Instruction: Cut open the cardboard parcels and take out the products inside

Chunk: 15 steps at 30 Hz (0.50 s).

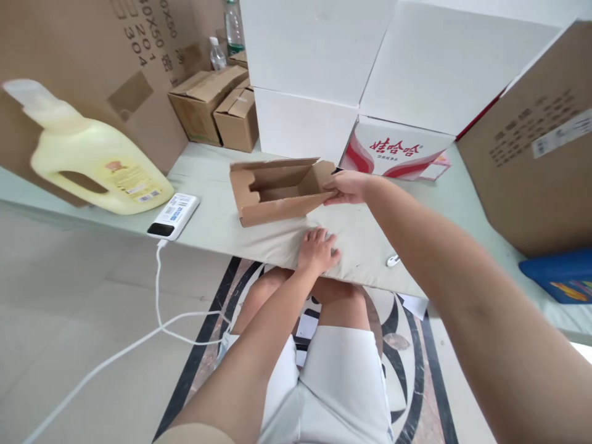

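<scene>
An open, narrow cardboard box [277, 209] sits on the pale cloth of the table [361, 240], its inside facing up and no contents visible. My right hand [346, 187] grips the box's right end, thumb and fingers closed on the cardboard edge. Below the box, near the table's front edge, my left hand [318, 250] lies on the cloth with its fingers spread, holding nothing and apart from the box.
At the left are a yellow jug [102, 160] and a white power bank [173, 216] with a cable. Small cartons [208, 102], white boxes [305, 123] and a red-white box [393, 148] stand behind. A blue object [559, 274] lies at the right.
</scene>
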{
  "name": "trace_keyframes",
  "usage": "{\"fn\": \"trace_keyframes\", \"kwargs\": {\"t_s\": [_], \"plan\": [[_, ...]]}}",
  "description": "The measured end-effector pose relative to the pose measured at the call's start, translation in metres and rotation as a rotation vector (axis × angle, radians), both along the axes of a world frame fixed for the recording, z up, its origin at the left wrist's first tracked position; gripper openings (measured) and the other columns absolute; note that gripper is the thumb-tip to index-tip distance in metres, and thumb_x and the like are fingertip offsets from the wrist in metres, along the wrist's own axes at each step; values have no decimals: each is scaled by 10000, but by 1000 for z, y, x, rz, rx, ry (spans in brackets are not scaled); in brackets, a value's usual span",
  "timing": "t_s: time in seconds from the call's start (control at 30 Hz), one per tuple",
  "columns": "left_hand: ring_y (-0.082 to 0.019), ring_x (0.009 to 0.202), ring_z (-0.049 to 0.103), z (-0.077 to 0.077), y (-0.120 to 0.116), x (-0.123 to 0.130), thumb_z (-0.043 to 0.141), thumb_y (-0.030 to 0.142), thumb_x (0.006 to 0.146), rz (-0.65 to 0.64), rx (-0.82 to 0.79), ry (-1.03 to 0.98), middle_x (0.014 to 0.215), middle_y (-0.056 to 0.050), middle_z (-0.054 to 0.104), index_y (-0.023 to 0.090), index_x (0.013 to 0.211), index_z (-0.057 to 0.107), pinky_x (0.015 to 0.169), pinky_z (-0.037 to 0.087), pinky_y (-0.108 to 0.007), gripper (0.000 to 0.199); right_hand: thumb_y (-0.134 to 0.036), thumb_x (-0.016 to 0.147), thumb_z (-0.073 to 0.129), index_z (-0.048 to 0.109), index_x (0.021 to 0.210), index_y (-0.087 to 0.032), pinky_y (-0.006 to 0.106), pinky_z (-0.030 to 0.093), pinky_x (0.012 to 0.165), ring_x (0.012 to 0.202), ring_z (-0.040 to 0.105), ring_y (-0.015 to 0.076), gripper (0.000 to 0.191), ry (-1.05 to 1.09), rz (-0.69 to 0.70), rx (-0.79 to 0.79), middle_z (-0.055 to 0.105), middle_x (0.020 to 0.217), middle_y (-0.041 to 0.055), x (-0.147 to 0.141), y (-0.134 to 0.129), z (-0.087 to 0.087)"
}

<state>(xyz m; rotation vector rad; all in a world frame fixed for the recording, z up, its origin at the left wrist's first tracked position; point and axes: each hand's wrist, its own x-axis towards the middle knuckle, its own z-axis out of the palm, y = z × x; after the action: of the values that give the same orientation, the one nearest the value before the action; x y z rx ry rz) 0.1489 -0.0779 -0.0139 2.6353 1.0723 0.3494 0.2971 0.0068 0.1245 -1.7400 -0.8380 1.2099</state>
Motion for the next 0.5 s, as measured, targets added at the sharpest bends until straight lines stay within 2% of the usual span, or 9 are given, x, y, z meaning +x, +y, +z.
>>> {"fn": "trace_keyframes", "kwargs": {"t_s": [0.07,0.17,0.3,0.4,0.5], "plan": [[-328,1452,417,0,1,1,558,377,958,-5,-4,-6,1472,-134,570,241,1329,643,1223,318,-523,404,-69,704,759,610,755,-185,445,709,752,726,729,216,196,45,-141,47,653,720,38,13,-36,-1],[-332,1452,422,1,2,1,545,371,958,-10,-18,-13,1469,-142,571,226,1332,646,1232,304,-537,414,-86,781,686,565,729,-198,306,703,737,715,692,130,173,48,-440,163,617,739,4,47,-99,-6],[-329,1473,408,3,4,1,528,365,958,-9,-38,-9,1493,-148,555,222,1358,629,1241,296,-547,437,-50,792,605,489,687,-212,174,648,640,730,657,92,226,-44,-900,308,604,835,3,110,-185,-8],[-338,1472,412,4,6,1,523,367,954,-15,-45,7,1492,-152,555,219,1360,629,1242,302,-547,445,-21,829,505,480,663,-218,155,593,540,666,609,93,259,-109,-1158,353,557,803,17,158,-232,-10],[-341,1473,414,3,7,2,506,376,957,-19,-36,32,1497,-149,551,224,1364,627,1246,305,-547,450,15,863,431,475,660,-201,193,566,499,622,594,101,300,-147,-1268,322,538,735,38,204,-254,-17]]}}
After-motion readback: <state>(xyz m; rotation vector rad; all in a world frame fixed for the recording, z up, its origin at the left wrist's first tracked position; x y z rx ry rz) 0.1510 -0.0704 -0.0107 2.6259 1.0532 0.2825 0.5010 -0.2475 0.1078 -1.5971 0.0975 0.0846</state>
